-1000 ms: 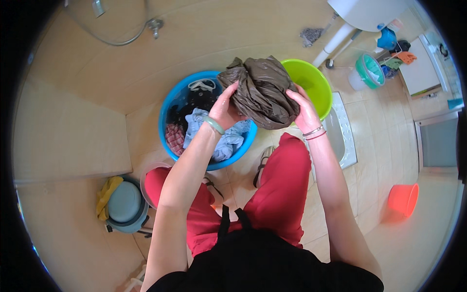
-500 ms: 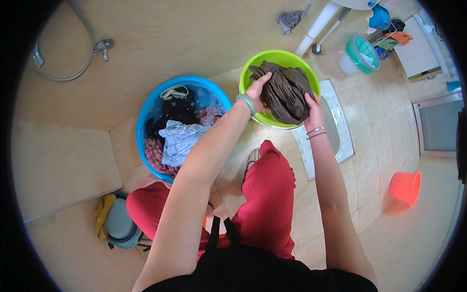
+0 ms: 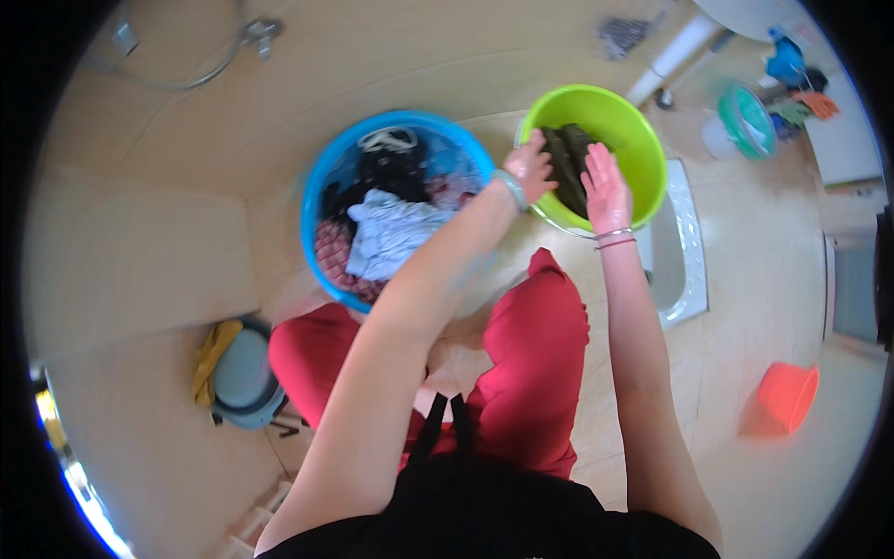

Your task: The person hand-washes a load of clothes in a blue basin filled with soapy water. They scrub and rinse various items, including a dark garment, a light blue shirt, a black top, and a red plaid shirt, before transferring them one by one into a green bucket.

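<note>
A dark brown-green cloth garment lies down inside a lime-green bucket. My left hand is over the bucket's left rim, fingers apart and holding nothing. At the near right side of the bucket, my right hand is open with fingers stretched out and palm showing, apart from the garment. Left of the bucket stands a big blue tub with clothes soaking in water. In it lie a light blue garment, a black garment and a red checked cloth.
Partly behind the green bucket, a white squat toilet is set in the tiled floor. An orange-red bucket is at the right, a small bin at the far right. A grey-blue lidded container with a yellow cloth stands lower left.
Both hands have let go of the dark garment, which has dropped down into the green bucket. My fingers have opened. The whole view has shifted.
</note>
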{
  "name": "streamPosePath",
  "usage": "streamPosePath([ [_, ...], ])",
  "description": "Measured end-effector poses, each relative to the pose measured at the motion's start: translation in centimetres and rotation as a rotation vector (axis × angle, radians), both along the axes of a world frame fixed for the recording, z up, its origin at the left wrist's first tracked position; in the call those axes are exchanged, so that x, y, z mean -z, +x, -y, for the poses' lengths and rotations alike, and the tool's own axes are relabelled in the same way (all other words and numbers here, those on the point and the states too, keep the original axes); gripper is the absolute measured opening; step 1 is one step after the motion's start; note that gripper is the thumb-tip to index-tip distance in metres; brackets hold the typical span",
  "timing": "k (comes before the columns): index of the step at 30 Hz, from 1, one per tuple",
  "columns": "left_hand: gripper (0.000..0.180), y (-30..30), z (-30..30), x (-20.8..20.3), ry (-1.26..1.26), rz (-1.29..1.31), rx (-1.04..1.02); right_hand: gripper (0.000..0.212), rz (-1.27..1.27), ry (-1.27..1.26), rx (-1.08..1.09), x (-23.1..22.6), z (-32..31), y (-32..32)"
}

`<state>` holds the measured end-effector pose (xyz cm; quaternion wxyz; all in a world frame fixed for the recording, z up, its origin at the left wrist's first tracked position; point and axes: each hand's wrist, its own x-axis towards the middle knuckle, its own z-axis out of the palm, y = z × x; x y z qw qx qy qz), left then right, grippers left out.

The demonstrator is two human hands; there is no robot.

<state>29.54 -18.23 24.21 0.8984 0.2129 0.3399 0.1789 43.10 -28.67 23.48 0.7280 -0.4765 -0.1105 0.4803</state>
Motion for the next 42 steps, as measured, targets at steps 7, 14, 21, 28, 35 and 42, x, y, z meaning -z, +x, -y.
streamPosePath([
  [7,0.075,-6.7,-0.4,-3.0,0.000,0.077,-0.131,0.062,-0.166,0.079,-0.184,-4.4,-2.8,-8.0],
  [14,0.077,-19.4,-4.2,-3.4,0.121,-0.074,-0.159,0.067,-0.106,0.034,-0.444,-1.4,-7.0,-14.5],
  [21,0.071,-25.6,-6.4,5.9,0.583,-0.440,-0.012,0.055,0.722,-0.183,-0.715,11.8,-11.5,-17.6],
  [28,0.060,-24.5,-5.6,14.4,0.993,-0.996,0.251,0.059,1.419,-0.573,-0.895,18.0,-12.6,-21.7],
  [35,0.058,-24.3,-3.7,14.0,1.313,-1.328,0.676,0.053,1.791,-0.262,-0.943,23.1,-12.9,-21.1],
  [42,0.040,-26.6,-2.1,14.3,1.561,-1.172,0.479,0.056,1.673,-0.253,-1.014,28.2,-13.8,-19.0],
])
